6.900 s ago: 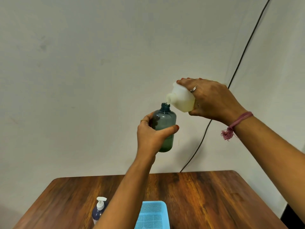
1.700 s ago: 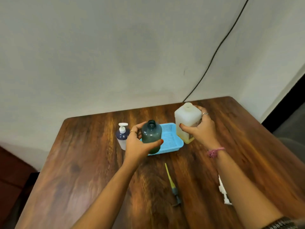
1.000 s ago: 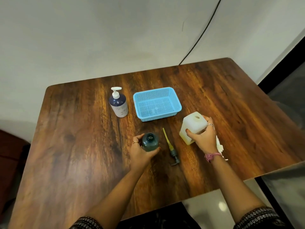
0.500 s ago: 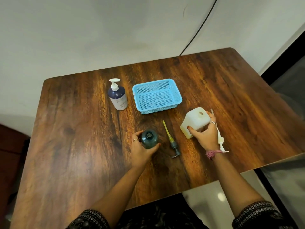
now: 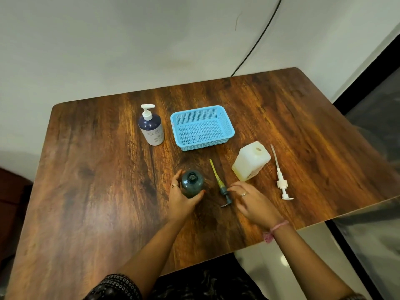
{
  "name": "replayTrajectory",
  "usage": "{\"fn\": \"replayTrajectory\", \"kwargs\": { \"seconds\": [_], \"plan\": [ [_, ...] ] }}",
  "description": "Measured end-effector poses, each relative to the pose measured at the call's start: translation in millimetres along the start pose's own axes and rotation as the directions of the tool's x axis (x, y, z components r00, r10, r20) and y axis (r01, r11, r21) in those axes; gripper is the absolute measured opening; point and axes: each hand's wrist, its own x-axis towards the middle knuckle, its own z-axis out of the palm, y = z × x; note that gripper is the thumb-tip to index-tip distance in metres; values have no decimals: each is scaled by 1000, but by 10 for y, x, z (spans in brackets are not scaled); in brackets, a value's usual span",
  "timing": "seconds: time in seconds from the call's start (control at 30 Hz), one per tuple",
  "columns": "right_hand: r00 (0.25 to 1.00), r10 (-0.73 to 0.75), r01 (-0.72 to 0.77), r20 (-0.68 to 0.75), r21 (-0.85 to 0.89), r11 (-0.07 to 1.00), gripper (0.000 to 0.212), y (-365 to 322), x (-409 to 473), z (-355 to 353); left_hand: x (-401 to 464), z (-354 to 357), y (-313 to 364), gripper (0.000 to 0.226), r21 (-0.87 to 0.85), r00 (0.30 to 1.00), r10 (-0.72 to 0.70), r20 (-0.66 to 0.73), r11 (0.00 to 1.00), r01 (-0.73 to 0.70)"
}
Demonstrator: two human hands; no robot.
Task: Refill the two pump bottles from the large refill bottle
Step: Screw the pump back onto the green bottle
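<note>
Blue basket [image 5: 202, 127]; black wall cable [image 5: 257, 37]

right hand [image 5: 252, 201] motion-blurred, contact with dark pump [image 5: 223, 189] unclear.

The table [image 5: 91, 191], filling most of the frame, is dark wood-grain board with a smooth, faintly glossy top. At upper centre, the basket [image 5: 225, 118] is perforated light-blue plastic. Left of it, the pump bottle [image 5: 151, 131] looks like smooth plastic, navy fading to white, with a white plastic pump. At centre, the teal bottle [image 5: 191, 186] is translucent, smooth plastic. The refill bottle [image 5: 251, 161], right of centre, is milky, matt plastic. The white pump [image 5: 281, 180] beside it is plastic with a clear tube.
</note>
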Motion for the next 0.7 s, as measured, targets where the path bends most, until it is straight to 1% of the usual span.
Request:
{"fn": "replayTrajectory", "kwargs": {
  "seconds": [0.07,0.13,0.27,0.37,0.5,0.6,0.7],
  "plan": [
    [984,-48,59,170,-59,997,51,3,130,64,8,7,-7,88,-2,1000,-9,-8,1000,9],
    [959,-61,98,277,-120,988,56,-16,228,103,12,10,-16,84,7,1000,-11,-18,1000,11],
    [928,-103,188,359,-212,959,49,-17,328,147,17,10,-24,79,29,1000,-9,-16,1000,9],
    [917,-115,211,382,-218,953,45,-19,392,117,30,6,-15,78,35,1000,-6,-20,999,7],
    [919,-176,241,352,-150,959,46,-33,500,-44,76,-13,122,73,38,999,22,-50,999,-20],
    [944,-232,252,234,-56,966,37,-130,625,-341,118,-60,373,68,15,995,80,-66,997,-79],
    [954,-285,288,93,-22,957,32,-231,813,-796,203,-87,660,66,-18,985,151,-81,988,-153]
  ]
}}
